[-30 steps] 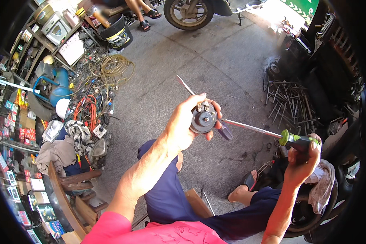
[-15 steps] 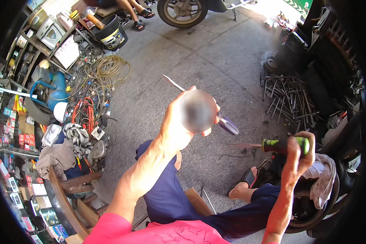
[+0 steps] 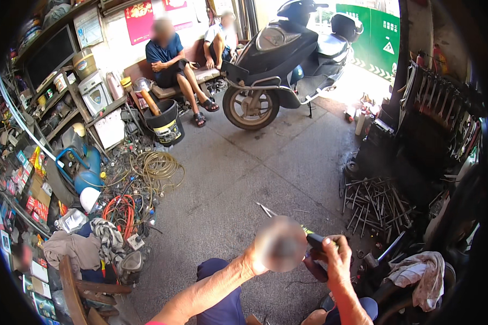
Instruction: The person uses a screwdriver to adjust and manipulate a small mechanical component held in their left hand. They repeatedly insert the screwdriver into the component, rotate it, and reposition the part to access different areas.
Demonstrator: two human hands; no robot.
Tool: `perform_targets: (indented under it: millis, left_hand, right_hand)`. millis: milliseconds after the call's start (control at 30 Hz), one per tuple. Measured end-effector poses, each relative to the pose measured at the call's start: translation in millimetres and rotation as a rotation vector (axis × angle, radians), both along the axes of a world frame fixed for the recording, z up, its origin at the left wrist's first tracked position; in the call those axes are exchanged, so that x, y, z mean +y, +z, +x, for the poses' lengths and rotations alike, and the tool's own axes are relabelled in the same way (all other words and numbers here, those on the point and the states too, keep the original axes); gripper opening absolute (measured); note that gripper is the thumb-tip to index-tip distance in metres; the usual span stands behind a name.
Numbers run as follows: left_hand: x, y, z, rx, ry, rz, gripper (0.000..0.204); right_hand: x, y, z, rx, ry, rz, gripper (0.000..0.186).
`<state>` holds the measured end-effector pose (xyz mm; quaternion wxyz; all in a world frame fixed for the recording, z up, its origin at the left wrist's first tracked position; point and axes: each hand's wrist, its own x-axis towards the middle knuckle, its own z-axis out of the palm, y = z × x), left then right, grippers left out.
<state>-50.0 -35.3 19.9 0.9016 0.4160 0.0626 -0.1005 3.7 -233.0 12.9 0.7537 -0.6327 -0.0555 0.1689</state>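
Note:
My left hand (image 3: 256,261) is closed around a screwdriver (image 3: 264,210), its metal tip jutting out beyond the hand. The screwdriver's dark purple handle sticks out on the right, below my right hand. A round blurred patch covers most of my left fingers, so whatever else they hold cannot be made out. My right hand (image 3: 337,259) grips a second screwdriver (image 3: 319,241) by its black and green handle, pointing toward the blurred patch. Its shaft is mostly hidden there, and I cannot tell whether it touches anything.
Metal rods (image 3: 375,208) lie piled on the right, near a cloth (image 3: 419,276) over a tire. Coiled hose (image 3: 156,172), orange cable (image 3: 119,216) and a black bucket (image 3: 167,130) sit left. A scooter (image 3: 287,65) stands ahead; two people sit on a bench behind.
My right hand has moved left with its screwdriver, up to my left hand. The view has tilted up, bringing in the whole scooter and the seated people; both hands sit lower in it.

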Motion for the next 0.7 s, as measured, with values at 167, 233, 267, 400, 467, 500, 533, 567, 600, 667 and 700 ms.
perform_targets:
  millis: [167,233,267,400,467,500,533,567,600,667,700]
  left_hand:
    - [-2.9,-1.4,-1.4,-0.086,0.070,0.158,0.067]
    - [-1.2,-7.2,-0.4,-0.037,0.082,0.205,0.068]
    - [-1.5,-8.9,-0.2,-0.023,0.079,0.233,0.068]
    - [-1.1,7.2,0.2,-0.098,0.005,0.264,0.071]
    - [3.8,9.1,-2.9,-0.118,-0.046,0.076,0.056]
    - [10.3,0.9,-2.1,-0.106,-0.084,-0.089,0.042]
    - [14.2,-1.4,-1.8,-0.102,-0.101,-0.163,0.037]
    - [17.7,-3.9,-1.3,-0.097,-0.119,-0.237,0.033]
    - [19.0,-3.8,-1.2,-0.101,-0.115,-0.219,0.035]
    - [23.4,-10.3,0.3,-0.158,-0.115,-0.207,0.039]
    - [27.3,-17.2,2.4,-0.212,-0.120,-0.208,0.040]
  right_hand:
    - [-1.9,-7.9,0.7,0.099,0.079,0.049,0.035]
    - [-0.4,-8.8,-1.4,0.050,0.170,0.079,0.036]
    - [-2.0,-6.6,-3.0,0.064,0.213,0.055,0.035]
    - [-5.0,1.2,-6.7,0.216,0.287,0.105,0.039]
    - [-2.9,8.6,-7.3,0.277,0.296,0.127,0.043]
    - [-2.4,11.0,-7.4,0.299,0.296,0.126,0.046]
    - [-0.7,12.8,-7.8,0.322,0.295,0.124,0.048]
    - [0.5,12.1,-8.6,0.287,0.283,0.108,0.052]
    - [1.5,9.9,-9.9,0.252,0.270,0.093,0.056]
    - [4.1,11.7,-12.0,0.248,0.220,0.080,0.074]
    - [3.9,13.1,-12.5,0.236,0.227,0.061,0.075]
